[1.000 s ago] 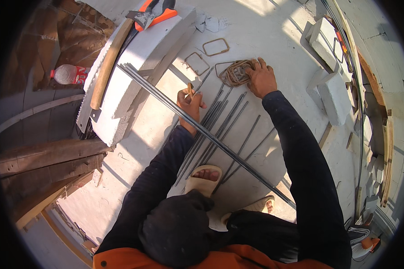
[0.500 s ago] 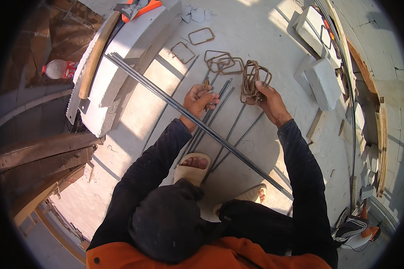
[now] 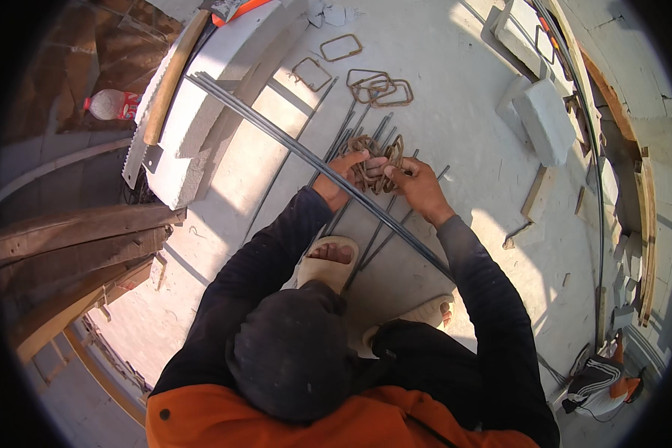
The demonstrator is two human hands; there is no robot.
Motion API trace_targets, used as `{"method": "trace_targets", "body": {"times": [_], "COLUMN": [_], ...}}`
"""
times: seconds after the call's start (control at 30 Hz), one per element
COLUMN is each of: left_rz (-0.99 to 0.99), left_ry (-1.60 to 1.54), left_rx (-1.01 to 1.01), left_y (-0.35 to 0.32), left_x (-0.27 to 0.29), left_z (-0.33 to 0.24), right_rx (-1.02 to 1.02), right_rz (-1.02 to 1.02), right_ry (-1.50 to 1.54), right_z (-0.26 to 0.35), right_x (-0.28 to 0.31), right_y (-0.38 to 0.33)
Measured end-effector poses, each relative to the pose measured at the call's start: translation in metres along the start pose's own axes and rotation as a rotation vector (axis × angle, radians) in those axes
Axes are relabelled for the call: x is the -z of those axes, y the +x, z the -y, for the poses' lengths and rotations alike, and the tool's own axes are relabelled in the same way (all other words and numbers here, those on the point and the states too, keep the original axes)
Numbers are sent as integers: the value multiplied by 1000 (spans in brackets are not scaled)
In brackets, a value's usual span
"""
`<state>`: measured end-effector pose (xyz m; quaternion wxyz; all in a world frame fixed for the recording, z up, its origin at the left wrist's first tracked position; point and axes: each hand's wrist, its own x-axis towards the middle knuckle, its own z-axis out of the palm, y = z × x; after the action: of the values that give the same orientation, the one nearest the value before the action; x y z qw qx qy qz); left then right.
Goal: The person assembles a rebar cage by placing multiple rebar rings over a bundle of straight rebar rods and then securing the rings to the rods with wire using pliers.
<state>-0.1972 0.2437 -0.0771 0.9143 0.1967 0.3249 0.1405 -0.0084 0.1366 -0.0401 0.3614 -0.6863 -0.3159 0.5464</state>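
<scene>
A bunch of rusty rectangular rebar stirrups is held between my two hands, just beyond a raised bundle of steel bars. My left hand closes on its left side, and my right hand pinches its right side. The steel bars slant from the white block at the upper left down toward my right forearm, passing in front of my left wrist. More thin bars lie on the floor beneath. Past my hands, several loose stirrups rest on the floor, some overlapping.
A white block at the left carries a wooden-handled saw. A red-capped bottle lies beyond it. Pale blocks and long timber line the right side. My sandalled feet are among the bars. Another person is at the lower right.
My right hand has carried the stirrup bunch left and nearer, up against my left hand. Both hands now grip it together. The view has shifted slightly.
</scene>
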Motion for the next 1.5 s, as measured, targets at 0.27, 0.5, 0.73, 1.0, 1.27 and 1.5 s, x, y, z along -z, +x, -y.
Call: {"method": "trace_targets", "body": {"times": [0.27,0.5,0.73,1.0,1.27,1.5], "left_rz": [2,83,82,-137,-337,-407], "left_ry": [327,151,313,327,290,366], "left_rx": [59,43,43,9,-356,-461], "left_y": [21,16,8,-22,-97,-168], "left_x": [16,-5,1,28,81,87], "left_z": [18,11,10,-14,-111,-184], "right_rx": [66,-64,240,14,-408,-194], "right_rz": [30,88,-69,148,540,489], "right_ry": [-458,-117,-623,-278,-205,-119], "right_z": [24,40,32,42,56,52], "right_x": [2,1,0,20,2,18], "right_y": [11,3,4,-23,-88,-116]}}
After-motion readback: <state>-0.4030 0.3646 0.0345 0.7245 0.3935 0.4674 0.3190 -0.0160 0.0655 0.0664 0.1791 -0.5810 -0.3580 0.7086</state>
